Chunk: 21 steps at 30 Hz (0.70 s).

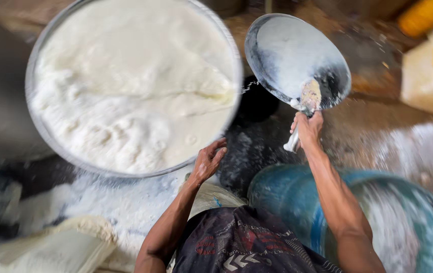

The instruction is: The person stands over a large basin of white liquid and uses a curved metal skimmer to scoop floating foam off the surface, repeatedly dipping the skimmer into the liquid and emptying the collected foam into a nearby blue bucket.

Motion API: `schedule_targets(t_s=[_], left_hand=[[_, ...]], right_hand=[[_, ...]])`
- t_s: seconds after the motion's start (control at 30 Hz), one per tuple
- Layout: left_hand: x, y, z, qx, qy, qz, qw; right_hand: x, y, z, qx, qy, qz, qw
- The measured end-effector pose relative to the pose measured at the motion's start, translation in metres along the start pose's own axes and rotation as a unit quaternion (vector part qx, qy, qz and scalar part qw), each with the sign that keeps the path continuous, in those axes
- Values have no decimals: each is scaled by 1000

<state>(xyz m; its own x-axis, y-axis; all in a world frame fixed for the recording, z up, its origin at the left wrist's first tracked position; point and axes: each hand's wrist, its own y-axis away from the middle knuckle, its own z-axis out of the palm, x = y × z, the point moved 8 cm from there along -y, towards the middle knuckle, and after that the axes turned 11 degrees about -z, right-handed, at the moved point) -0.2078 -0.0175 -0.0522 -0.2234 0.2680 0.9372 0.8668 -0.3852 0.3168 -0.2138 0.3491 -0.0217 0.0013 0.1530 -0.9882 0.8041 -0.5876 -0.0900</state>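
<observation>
- Nearest, a blue drum [297, 202] stands just right of the person's dark printed garment [242, 242], its top dusted white.
- The left hand [207, 163] rests at the near rim of the wide metal basin [33, 86], fingers loosely curled and holding nothing, seemingly to steady it.
- The right hand [307, 129] has its fingers wrapped tight round the handle of a big round metal scoop [297, 58], held up and tilted, so its white film drains.
- The basin is full of lumpy white curd [135, 86], beside the scoop.
- Farthest, blurred yellow containers [429, 65], perhaps plastic cans.
</observation>
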Motion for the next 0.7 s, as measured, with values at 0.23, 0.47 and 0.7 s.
schedule_targets(t_s=[0.23,0.47,0.7], left_hand=[[3,17,211,-202,-246,-14,948],[5,56,347,-324,-295,42,898],[-29,49,365,-295,-355,-5,887]], right_hand=[[44,174,-302,219,-5,-50,974],[144,357,-460,399,-6,181,899],[174,412,-468,438,96,284,848]])
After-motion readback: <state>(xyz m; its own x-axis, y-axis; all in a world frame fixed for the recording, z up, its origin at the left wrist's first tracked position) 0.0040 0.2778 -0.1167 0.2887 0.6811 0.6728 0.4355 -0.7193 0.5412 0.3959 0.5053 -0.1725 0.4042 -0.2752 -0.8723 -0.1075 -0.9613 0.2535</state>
